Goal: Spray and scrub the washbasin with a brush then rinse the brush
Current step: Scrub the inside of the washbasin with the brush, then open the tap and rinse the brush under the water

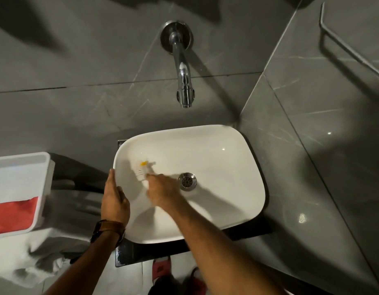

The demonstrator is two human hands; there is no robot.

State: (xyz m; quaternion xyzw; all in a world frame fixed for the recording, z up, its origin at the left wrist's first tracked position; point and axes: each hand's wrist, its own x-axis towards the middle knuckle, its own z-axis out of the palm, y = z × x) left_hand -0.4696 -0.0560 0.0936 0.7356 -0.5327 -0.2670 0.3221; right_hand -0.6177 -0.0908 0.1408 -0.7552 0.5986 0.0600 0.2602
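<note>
White ceramic washbasin, scrubbing stage: left hand rests flat and open on the near-left rim; right hand grips a pale brush, bristles against the left inner wall. Beyond, drain; farther, chrome tap, no water visible, so rinsing likely remains.

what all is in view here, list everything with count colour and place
washbasin: one, white, centre, on a dark counter
drain: one, chrome, basin floor, right of the brush
brush: one, white with a yellow spot, blurred, against the basin's left inner wall
tap: one, chrome, wall-mounted above the basin, no water visible
container: one, white with a red panel, left edge
rail: one, grey metal, right wall
footwear: two, red, on the floor below
watch: one, brown strap, left wrist
left hand: one, resting on the basin's left rim
right hand: one, inside the basin, gripping the brush
</note>
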